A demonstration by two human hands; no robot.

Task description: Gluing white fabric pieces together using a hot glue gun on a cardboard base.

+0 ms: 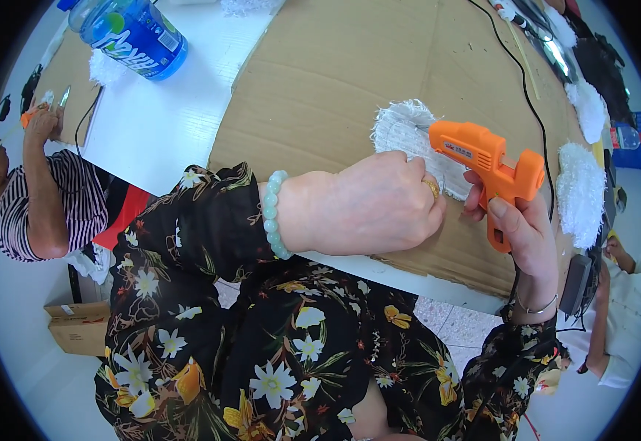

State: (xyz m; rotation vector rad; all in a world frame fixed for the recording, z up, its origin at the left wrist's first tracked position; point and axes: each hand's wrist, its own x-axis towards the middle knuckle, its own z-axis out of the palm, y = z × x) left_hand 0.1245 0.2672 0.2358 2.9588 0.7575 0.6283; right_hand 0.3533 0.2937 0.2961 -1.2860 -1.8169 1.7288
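My right hand (524, 234) grips an orange hot glue gun (482, 158) by its handle, its front end pointing left over a white fluffy fabric piece (397, 123). The piece lies on the cardboard sheet (313, 81), its frayed edge curling at the far left. My left hand (383, 200) is closed at the near side of the fabric piece, back of the hand up. Its fingers are curled under, so what they pinch, if anything, is hidden. A green bead bracelet (271, 214) circles my left wrist.
A blue-labelled bottle (133, 37) stands on the white table (166, 110). More white fluffy pieces (582, 195) lie along the right edge, where a black cable (522, 70) crosses the cardboard. At far left a person (41, 191) in a striped top holds an orange tool; another person (621, 316) sits at right.
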